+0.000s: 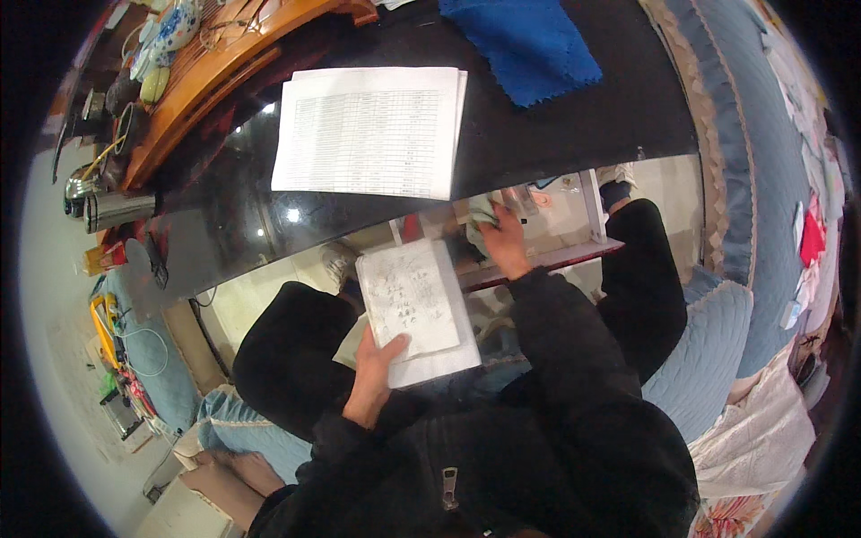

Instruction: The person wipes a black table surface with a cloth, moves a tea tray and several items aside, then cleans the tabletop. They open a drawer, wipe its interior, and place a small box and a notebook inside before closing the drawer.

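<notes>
My left hand (pixel 373 369) holds a worn white notepad (pixel 414 296) with handwriting on its top sheet, together with other pale sheets beneath it, above my lap. The thumb presses on the lower edge of the pad. Under the table's front edge a drawer (pixel 592 208) is pulled out, with small items inside. My right hand (pixel 505 238) reaches into it, fingers closed around a small pale greenish thing (pixel 482 213) whose kind I cannot make out. Clear plastic-looking items (pixel 518 199) lie beside those fingers.
Printed table sheets (pixel 368 134) lie stacked on the dark glossy table (pixel 628 108). A blue cloth (pixel 525 49) with zigzag edges lies at the far side. A wooden tea tray (pixel 206 85) and a metal pot (pixel 117 212) stand left. A blue quilted sofa (pixel 776 179) runs along the right.
</notes>
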The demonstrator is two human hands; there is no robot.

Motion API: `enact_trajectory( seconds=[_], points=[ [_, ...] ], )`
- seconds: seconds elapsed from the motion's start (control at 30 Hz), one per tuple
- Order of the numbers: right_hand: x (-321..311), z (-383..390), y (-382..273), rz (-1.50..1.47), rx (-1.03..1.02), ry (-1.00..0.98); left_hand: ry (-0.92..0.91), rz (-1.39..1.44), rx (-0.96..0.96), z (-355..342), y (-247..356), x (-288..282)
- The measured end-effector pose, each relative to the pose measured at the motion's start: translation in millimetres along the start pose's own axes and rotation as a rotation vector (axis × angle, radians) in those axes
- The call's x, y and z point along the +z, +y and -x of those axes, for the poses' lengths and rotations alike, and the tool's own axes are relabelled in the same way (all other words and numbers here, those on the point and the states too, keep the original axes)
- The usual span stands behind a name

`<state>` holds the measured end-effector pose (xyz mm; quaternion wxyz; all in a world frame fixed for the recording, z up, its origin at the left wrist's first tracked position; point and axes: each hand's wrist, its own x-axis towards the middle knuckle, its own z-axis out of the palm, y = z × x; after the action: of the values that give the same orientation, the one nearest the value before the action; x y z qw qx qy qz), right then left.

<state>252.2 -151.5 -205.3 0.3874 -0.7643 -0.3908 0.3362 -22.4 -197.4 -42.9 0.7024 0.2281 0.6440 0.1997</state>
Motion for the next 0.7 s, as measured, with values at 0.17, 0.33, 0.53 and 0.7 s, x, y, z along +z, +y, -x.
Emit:
enact_trajectory(
  seconds=[0.17, 0.33, 0.53, 0.7],
  points=[
    [-74, 63, -39, -0.856, 0.539, 0.155, -0.198, 0.080, -0.064, -38, 0, 36],
    [-134, 95, -56, -0.832, 0.466, 0.432, -0.292, 0.151, -0.080, -134, -11, 85],
    [-140, 91, -35, -0.807, 0.451, 0.575, -0.311, -0.975, 0.931, -239, -13, 87],
    [-126, 83, -24, -0.857, 0.471, 0.538, 0.097, -1.550, 1.104, -312, -14, 88]
  ],
)
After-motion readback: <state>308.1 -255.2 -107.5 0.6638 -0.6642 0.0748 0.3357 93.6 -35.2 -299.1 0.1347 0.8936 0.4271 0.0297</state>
